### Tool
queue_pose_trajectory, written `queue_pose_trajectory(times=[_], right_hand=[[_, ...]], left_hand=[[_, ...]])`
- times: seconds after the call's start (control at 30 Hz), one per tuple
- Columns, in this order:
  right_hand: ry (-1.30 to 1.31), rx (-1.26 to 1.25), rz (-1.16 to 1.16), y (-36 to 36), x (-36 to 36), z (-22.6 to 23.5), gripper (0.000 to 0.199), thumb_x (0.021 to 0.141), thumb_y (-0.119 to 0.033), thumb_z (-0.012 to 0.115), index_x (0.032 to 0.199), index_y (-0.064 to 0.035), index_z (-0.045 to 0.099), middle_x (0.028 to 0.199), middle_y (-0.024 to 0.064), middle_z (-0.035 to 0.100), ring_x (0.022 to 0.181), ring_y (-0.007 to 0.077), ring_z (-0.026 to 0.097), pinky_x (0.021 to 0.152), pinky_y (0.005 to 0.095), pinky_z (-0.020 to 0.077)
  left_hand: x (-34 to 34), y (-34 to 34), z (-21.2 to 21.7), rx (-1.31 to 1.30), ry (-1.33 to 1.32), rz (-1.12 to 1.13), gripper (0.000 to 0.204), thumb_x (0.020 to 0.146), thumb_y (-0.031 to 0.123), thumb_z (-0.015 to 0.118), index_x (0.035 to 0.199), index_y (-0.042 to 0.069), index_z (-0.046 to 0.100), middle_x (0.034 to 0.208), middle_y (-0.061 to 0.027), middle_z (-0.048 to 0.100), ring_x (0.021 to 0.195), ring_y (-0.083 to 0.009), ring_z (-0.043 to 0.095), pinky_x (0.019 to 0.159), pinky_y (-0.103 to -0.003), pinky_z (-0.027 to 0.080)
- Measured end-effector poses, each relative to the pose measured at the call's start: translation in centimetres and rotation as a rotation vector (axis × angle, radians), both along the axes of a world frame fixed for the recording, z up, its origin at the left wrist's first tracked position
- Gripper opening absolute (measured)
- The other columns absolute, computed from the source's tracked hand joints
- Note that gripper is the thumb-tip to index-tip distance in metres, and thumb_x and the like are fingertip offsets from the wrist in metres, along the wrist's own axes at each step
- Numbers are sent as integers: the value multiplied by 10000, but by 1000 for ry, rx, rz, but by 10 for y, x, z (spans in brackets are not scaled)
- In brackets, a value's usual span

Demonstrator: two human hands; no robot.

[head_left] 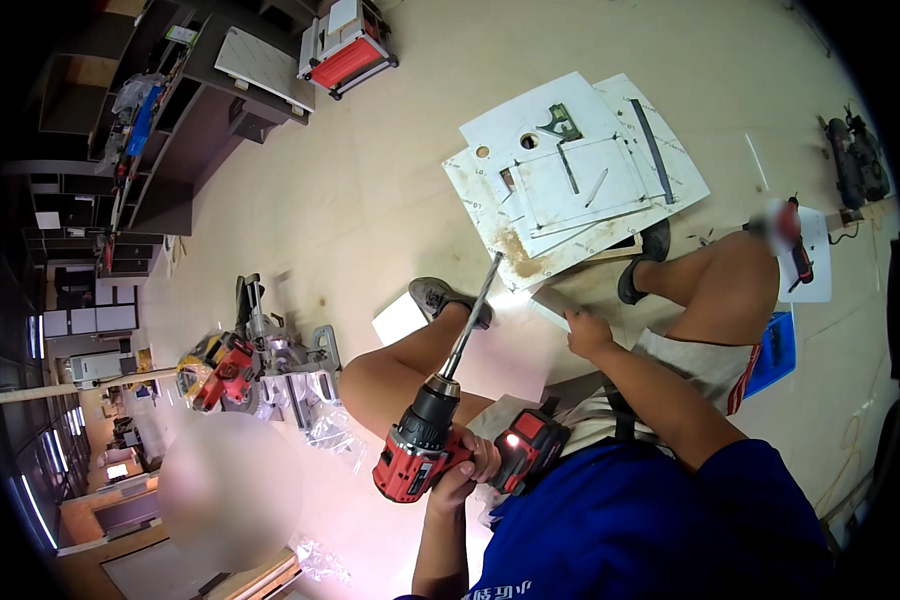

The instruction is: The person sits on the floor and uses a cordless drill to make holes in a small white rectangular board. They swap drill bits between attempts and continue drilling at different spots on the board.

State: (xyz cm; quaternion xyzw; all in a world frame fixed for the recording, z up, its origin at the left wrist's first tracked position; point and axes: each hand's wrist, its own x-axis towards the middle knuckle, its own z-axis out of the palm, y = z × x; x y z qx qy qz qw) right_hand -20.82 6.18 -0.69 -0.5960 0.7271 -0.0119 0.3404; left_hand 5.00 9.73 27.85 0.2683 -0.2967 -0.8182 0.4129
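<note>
My left hand (462,470) grips a red and black cordless drill (420,450) by its handle. A small light glows on the battery end. Its long bit (475,310) points up and away, with its tip near the edge of a stack of white panels (570,170) on the floor. My right hand (587,335) reaches forward between my bare knees and holds a small white board piece (548,300) just below those panels. I sit low, with both shoes by the panel stack.
A combination square (562,122), a pencil and a dark ruler lie on the panels. A mitre saw (255,370) stands at the left and a red table saw (345,45) at the top. More power tools (855,160) lie at the right. Shelving lines the far left.
</note>
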Motion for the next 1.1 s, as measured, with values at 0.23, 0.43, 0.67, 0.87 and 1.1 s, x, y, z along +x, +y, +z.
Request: queue_pose_trajectory(times=[0.23, 0.43, 0.67, 0.87, 1.1], right_hand=[[-31, -31, -2, 0, 1, 5, 402, 767, -163, 672, 1144, -96, 549, 961, 186, 678, 897, 374, 677, 764, 489, 544], [22, 22, -11, -1, 1, -18, 367, 779, -169, 647, 1134, -105, 573, 977, 175, 685, 892, 370, 679, 762, 492, 543], [-37, 28, -69, -10, -10, 5, 399, 795, -144, 636, 1188, -114, 579, 993, 187, 685, 934, 375, 671, 790, 488, 538], [-2, 91, 95, -38, -44, 33, 343, 816, -56, 625, 1156, -87, 656, 1060, 159, 697, 1018, 346, 668, 852, 455, 548], [156, 145, 281, -84, -112, 14, 279, 785, -86, 681, 1064, -102, 679, 1062, 124, 687, 1013, 314, 671, 810, 445, 557]], left_hand=[[5, 3, -3, 5, -11, 18, 309, 843, 183, 668, 1055, 52, 483, 606, -10, 413, 518, -132, 409, 530, -307, 358], [7, 5, -10, -21, -63, -11, 372, 842, 211, 687, 1125, 73, 490, 600, 0, 411, 513, -131, 399, 531, -308, 352], [3, 2, -7, 3, -100, -7, 369, 844, 212, 669, 1133, 70, 489, 595, -5, 398, 505, -131, 397, 529, -315, 359], [9, 1, -22, -6, -21, -7, 351, 867, 208, 616, 1126, 64, 428, 597, 1, 401, 500, -134, 422, 508, -313, 384], [8, -1, -20, 118, -51, -2, 349, 898, 211, 679, 1152, 78, 480, 691, 7, 422, 571, -117, 369, 546, -277, 328]])
